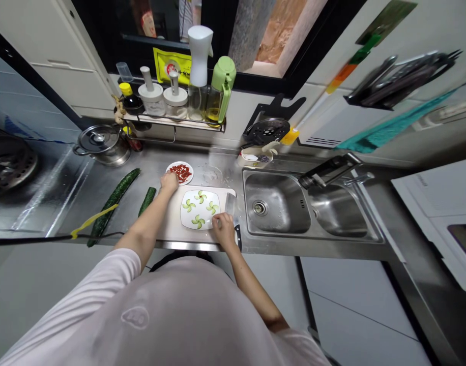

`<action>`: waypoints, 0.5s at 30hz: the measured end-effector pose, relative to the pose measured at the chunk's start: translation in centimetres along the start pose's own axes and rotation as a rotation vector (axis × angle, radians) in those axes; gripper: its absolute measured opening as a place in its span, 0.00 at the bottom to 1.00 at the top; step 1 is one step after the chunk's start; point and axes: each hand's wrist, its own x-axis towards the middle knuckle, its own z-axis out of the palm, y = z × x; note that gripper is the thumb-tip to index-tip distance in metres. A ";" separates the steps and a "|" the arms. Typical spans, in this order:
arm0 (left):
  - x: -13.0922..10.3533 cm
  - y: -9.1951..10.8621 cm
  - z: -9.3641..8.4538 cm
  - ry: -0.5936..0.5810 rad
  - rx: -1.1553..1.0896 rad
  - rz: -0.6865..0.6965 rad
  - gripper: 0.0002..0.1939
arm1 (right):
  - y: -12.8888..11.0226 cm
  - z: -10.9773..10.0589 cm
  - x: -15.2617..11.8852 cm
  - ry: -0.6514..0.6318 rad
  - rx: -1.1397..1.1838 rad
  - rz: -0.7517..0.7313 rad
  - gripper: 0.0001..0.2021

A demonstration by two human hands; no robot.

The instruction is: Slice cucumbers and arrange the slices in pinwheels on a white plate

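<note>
Pinwheels [212, 207]: there were four, each of thin, curved pale-green slices with darker edges, fanned from a middle; the one farthest from the body showed reddish specks at its centre.
Square plate [201, 209]: one, white with rounded corners; it sat on the cutting board [172, 218] and carried all four pinwheels.
Red pieces [181, 173]: many, small and too crowded to count, heaped on one round white plate [192, 176] just beyond the board.
Left hand [169, 181]: it reached to the near side of the round plate, fingers bent down; whether they gripped anything could not be told.
Right hand [224, 230]: it hovered at the square plate's near right corner, fingers curled in, thumb close to them; any hold was too small to make out.
Knife [230, 204]: one, black-handled, lying at the board's right side, partly under the right hand.
Cucumbers [116, 197]: two, one long and one shorter, both dark green, left of the board on the steel bench [152, 160].
Jars [154, 104]: two, white-lidded, on the wall shelf.
Writing: a yellow packet [162, 60] bore dark characters and a red round mark, none clearly legible; the shirt's emblem [136, 317] could not be read.
</note>
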 end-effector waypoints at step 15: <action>-9.1 3.0 3.7 -0.124 -1.201 0.163 0.10 | -0.6 0.6 0.3 0.015 0.065 -0.055 0.08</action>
